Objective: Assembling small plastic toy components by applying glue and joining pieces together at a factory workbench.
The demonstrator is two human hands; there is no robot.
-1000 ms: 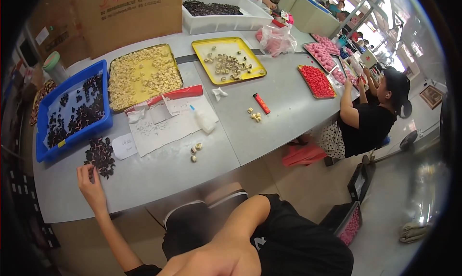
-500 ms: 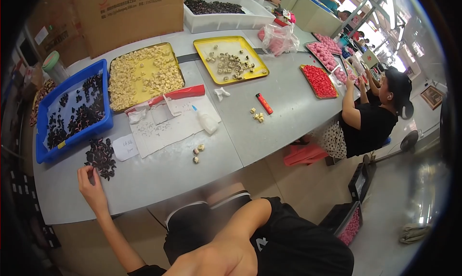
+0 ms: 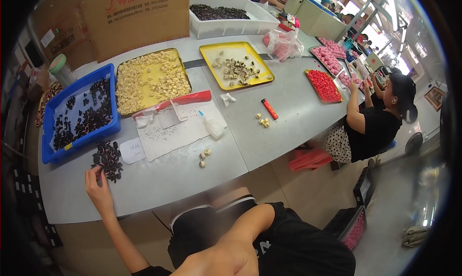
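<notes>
A loose pile of dark pieces (image 3: 108, 158) lies on the grey table (image 3: 159, 184), just beside a white paper slip (image 3: 132, 151) and near the blue tray (image 3: 114, 125). The person's left hand (image 3: 98, 192) is at the pile's near edge, fingers curled; whether they pinch a piece cannot be told. The right hand (image 3: 225, 260) is cut off by the lower edge, its grip impossible to tell
</notes>
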